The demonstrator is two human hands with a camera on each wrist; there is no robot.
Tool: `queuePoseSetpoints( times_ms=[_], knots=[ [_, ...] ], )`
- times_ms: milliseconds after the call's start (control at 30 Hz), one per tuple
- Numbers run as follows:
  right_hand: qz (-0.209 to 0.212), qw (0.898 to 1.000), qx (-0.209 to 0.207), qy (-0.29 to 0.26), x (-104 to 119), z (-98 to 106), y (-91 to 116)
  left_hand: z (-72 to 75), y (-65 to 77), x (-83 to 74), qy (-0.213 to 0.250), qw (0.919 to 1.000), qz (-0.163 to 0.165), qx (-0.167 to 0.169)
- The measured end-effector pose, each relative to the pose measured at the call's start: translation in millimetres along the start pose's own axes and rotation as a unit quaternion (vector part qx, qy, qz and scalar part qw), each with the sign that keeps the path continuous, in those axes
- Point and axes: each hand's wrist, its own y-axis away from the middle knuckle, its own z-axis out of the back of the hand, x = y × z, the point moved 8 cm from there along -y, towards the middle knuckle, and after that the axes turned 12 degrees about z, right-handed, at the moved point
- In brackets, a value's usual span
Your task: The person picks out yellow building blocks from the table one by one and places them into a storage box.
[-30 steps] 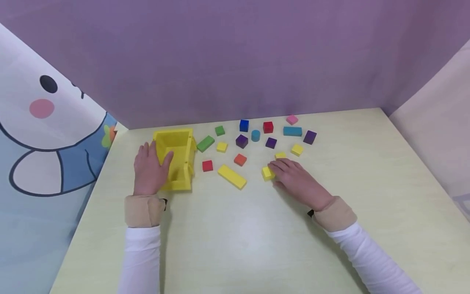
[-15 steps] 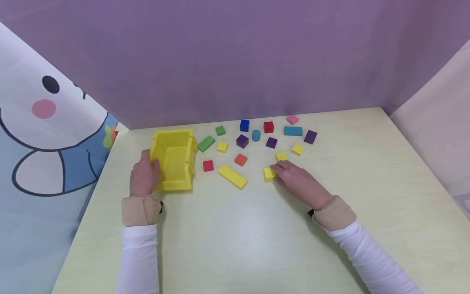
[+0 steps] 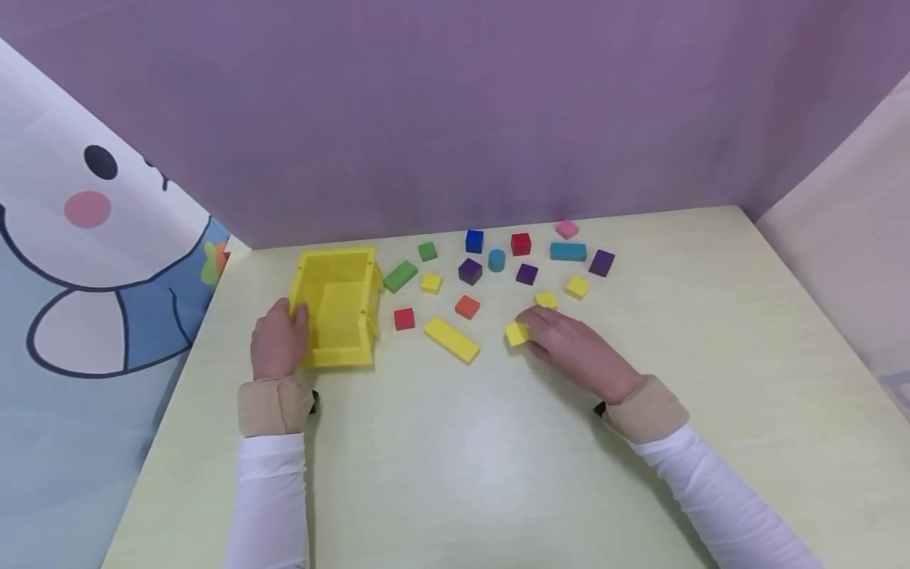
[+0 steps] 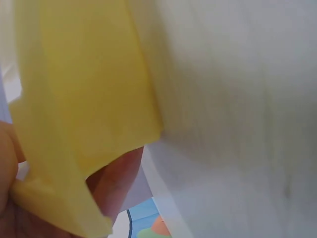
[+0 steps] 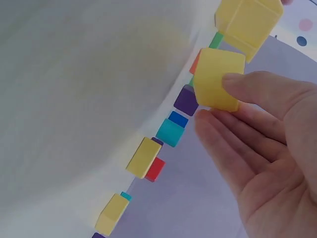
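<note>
A yellow open-topped bin (image 3: 340,356) stands at the left of the table. My left hand (image 3: 278,341) grips its left wall near the front corner; the left wrist view shows the bin's yellow side (image 4: 94,84) between thumb and fingers. Toward the middle right, my right hand (image 3: 579,352) pinches a yellow block (image 3: 517,333) between thumb and fingertips. In the right wrist view the block (image 5: 218,79) appears just off the table. Closest to that hand on the table is another yellow block (image 3: 546,299), with a further yellow block (image 3: 577,287) behind it.
Several coloured blocks lie scattered right of the bin, among them a long yellow block (image 3: 452,340), a red cube (image 3: 404,318), an orange block (image 3: 467,307) and a green block (image 3: 400,276). A purple backdrop (image 3: 455,118) rises along the table's far edge.
My left hand has drawn back from lying over the bin's edge and now grips its left wall. My right hand has taken the yellow block and lifted it slightly.
</note>
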Motion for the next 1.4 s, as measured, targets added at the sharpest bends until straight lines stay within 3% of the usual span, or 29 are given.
queuePoseSetpoints(
  times_ms=[233,467,867,1067,1400],
  knots=[
    [0.003,1.000,-0.009,-0.015,6.2,4.6,-11.7,-0.3,-0.2,2.2,-0.003,0.9998,0.019,0.010],
    [0.009,1.000,-0.022,-0.019,13.4,9.3,-24.4,4.0,1.6,-0.5,-0.003,1.0000,0.009,-0.001],
    [0.027,0.999,-0.032,-0.020,29.3,11.1,-48.0,1.2,0.3,2.2,-0.003,0.9999,0.013,0.008],
    [0.016,0.999,-0.021,-0.020,31.1,10.4,-51.4,0.0,-0.1,1.8,-0.001,0.9998,0.013,0.012],
    [-0.013,0.997,-0.020,-0.076,29.5,8.3,-55.4,1.0,1.2,0.4,0.004,1.0000,0.009,0.002]
  ],
)
